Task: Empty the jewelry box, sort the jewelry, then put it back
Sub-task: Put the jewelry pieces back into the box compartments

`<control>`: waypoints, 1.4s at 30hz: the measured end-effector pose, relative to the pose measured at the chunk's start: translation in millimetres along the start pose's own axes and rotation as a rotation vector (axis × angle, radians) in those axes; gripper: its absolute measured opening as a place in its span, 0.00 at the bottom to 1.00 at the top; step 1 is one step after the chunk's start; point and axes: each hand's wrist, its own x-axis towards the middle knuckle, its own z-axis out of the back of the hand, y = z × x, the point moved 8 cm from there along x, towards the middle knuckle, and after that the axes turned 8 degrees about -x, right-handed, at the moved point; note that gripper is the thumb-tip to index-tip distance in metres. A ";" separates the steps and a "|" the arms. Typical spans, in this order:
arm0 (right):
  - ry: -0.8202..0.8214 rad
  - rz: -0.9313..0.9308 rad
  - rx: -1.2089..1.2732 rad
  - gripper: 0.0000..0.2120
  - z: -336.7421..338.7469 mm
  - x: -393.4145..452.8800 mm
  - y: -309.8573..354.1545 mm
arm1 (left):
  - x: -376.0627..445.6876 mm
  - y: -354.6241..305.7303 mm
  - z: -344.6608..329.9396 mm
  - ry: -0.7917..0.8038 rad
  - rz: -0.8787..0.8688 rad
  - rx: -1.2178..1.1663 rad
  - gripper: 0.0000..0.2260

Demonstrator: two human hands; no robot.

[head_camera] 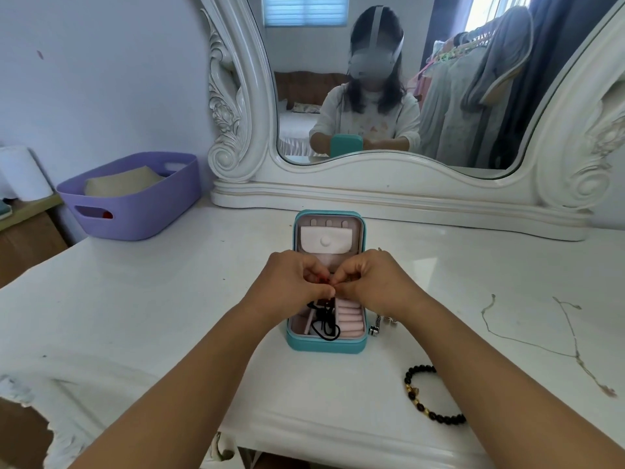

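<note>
A black cord necklace (325,324) trails from the open teal jewelry box (326,345) on the white dressing table (169,299), its upper end pinched between left hand (293,282) and right hand (373,282). Lifting slowly should avoid snagging the ring rolls (350,316); a beaded bracelet (429,397) lies nearby.

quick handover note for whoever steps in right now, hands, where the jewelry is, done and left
Left hand and right hand: both pinch a small red-and-black piece over the open jewelry box.
Box: black cord lies inside.
Out on the table: beaded bracelet, thin chain, silver piece beside the box.
Done: part emptied.
Left: finish emptying, sort, put back.
</note>
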 end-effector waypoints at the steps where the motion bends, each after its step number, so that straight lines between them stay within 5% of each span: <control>1: 0.008 -0.007 -0.001 0.03 -0.8 1.4 0.1 | -0.5 1.3 2.3 -0.027 0.000 -0.031 0.09; 10: 0.201 0.026 -0.071 0.05 -13.4 3.0 10.8 | -1.7 1.5 3.7 -0.030 -0.061 -0.048 0.07; 17: 0.059 0.014 0.075 0.06 15.1 3.8 3.9 | 2.7 -9.5 -9.1 0.133 -0.170 0.157 0.08; 28: 0.417 0.126 0.080 0.09 -12.3 -26.8 20.2 | 5.3 0.2 -15.0 0.230 -0.217 0.151 0.06; 34: 0.376 0.144 0.116 0.04 -20.7 -29.5 19.7 | -23.2 -3.7 11.5 0.080 -0.337 0.078 0.09; 39: 0.315 0.105 0.120 0.02 -23.9 -25.1 18.0 | -45.3 2.5 -2.1 0.178 -0.346 0.258 0.23; 42: 0.296 0.079 0.136 0.01 -21.9 -26.5 15.8 | -47.6 -0.1 -6.7 0.078 -0.362 0.280 0.19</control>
